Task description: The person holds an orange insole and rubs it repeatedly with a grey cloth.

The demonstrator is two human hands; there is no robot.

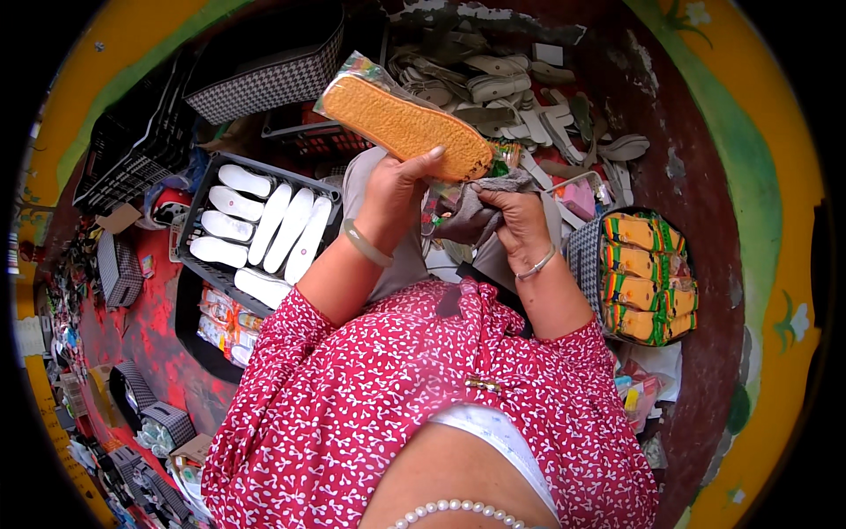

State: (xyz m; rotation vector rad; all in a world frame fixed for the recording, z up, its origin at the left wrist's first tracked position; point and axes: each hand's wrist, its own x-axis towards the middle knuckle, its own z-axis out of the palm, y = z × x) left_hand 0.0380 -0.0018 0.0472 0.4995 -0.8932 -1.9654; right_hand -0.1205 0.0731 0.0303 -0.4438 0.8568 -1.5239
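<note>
My left hand (394,196) grips an orange-tan textured insole (397,119) near its right end, thumb on top. Clear plastic wrap with coloured print shows at the insole's far left tip, and dark specks mark its right end. Just right of it, my right hand (518,216) pinches a crumpled grey-brown cloth (476,212), which hangs between the two hands above my lap. The cloth lies close under the insole's right end; whether they touch I cannot tell.
A dark crate (189,234) of white insoles stands at the left, above packed goods (220,317). At the right, a basket (586,256) holds wrapped orange insoles (630,264). Loose insoles (498,84) pile up ahead near the wall. A houndstooth basket (264,84) sits far left.
</note>
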